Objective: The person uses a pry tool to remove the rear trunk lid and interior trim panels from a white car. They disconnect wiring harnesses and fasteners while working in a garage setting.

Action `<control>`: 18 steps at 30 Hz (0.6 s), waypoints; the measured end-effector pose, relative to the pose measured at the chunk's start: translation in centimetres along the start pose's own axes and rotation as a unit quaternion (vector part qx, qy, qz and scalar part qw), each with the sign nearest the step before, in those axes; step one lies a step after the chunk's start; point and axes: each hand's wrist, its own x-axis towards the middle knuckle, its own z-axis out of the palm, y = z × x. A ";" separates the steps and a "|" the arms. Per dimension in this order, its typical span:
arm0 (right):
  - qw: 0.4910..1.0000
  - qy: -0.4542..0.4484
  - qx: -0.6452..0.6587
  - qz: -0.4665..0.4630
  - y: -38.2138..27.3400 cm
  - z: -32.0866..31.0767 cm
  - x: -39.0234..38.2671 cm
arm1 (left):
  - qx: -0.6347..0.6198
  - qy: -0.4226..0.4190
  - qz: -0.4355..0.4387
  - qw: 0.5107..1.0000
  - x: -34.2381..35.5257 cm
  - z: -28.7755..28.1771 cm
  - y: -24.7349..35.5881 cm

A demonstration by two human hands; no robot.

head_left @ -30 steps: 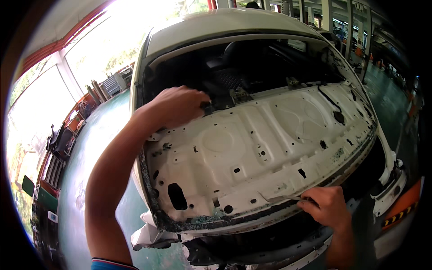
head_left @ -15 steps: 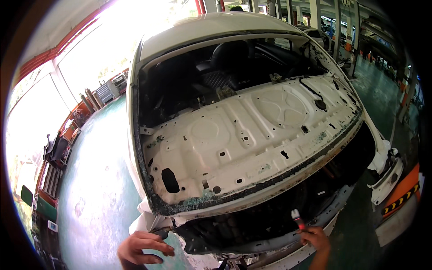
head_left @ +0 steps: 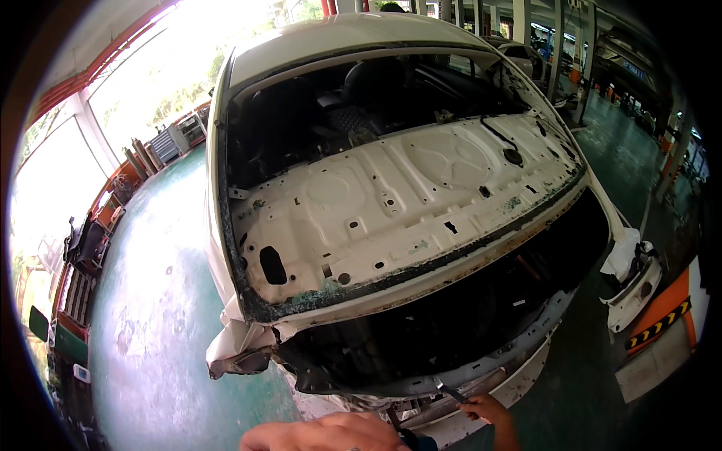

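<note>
- Right hand (head_left: 485, 410), near right, gripping a slim dark tool (head_left: 451, 391) against the car's rear sill (head_left: 459, 376).
- Left hand (head_left: 331, 434), near centre, grip unclear, touching a dark object (head_left: 410, 436).

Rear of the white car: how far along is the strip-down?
Done: rear glass and boot lid are off, leaving the bare parcel shelf panel and open boot cavity. In hand: right hand holds a slim tool at the rear edge; left hand alongside. Left: torn corner.

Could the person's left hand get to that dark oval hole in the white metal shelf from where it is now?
Probably yes: the left hand is low by the car's rear edge, apart from the oval hole, and nothing covers the white shelf panel between them.
</note>
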 end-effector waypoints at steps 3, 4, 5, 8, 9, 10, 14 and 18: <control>0.999 -0.015 0.021 0.028 3.4 -0.1 0.2 | -0.066 0.063 0.045 0.995 0.2 3.2 -0.6; 0.999 -0.011 0.004 0.037 4.5 -0.1 0.3 | -0.077 0.078 0.041 0.993 0.3 3.9 -0.5; 0.999 -0.007 -0.013 0.046 5.5 -0.1 0.4 | -0.070 0.083 0.008 0.994 0.6 4.5 0.3; 0.998 -0.001 0.003 0.062 7.8 -0.1 0.5 | -0.086 0.125 -0.010 0.988 0.6 6.3 0.2; 0.998 0.000 0.019 0.065 8.1 0.0 0.5 | -0.091 0.135 -0.009 0.987 0.6 6.8 0.2; 0.998 -0.007 0.005 0.062 8.3 0.0 0.6 | -0.095 0.144 -0.009 0.985 0.7 7.4 0.1; 0.995 -0.001 -0.071 0.065 8.6 -0.8 0.4 | -0.089 0.223 -0.040 0.970 1.9 10.4 0.8; 0.989 0.010 -0.129 0.067 7.8 -0.7 0.7 | -0.060 0.321 0.024 0.945 2.1 13.7 -0.7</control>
